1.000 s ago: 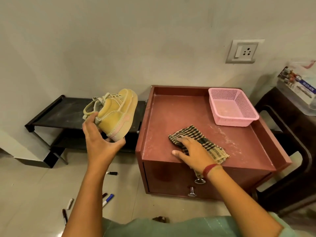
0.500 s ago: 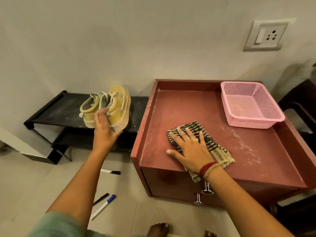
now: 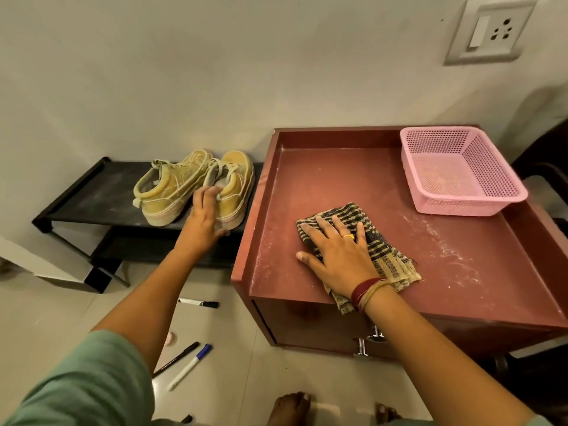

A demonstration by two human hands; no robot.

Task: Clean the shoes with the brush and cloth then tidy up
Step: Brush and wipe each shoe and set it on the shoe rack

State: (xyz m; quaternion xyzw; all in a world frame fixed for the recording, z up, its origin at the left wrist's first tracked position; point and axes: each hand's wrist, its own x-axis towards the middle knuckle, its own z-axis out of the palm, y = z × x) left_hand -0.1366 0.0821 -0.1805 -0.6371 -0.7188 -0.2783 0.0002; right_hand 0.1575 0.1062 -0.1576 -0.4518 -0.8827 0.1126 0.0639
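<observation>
Left grip [image 3: 204, 222]: clasping heel of shoe [image 3: 235, 186] nearest tabletop [image 3: 338, 179]. Right grip [image 3: 338, 253]: flat, fingers spread, pressing cloth [image 3: 353, 212], 1, on tabletop. Shoes: 2, second shoe [image 3: 166, 192] alongside, both on black rack [image 3: 92, 195]. Pink basket [image 3: 461, 207]: 1, on tabletop. Markers [image 3: 198, 302]: 3, on floor.

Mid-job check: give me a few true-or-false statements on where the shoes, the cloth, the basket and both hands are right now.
1. Both yellow shoes stand on the top shelf of the black shoe rack. True.
2. The right hand lies flat on the checked cloth on the red cabinet. True.
3. The pink basket holds the brush. False: it looks empty, and no brush is in view.
4. The left hand holds a marker. False: it is on the shoe nearer the cabinet; the markers lie on the floor.
5. The cloth lies inside the basket. False: it lies on the cabinet top, apart from the basket.
</observation>
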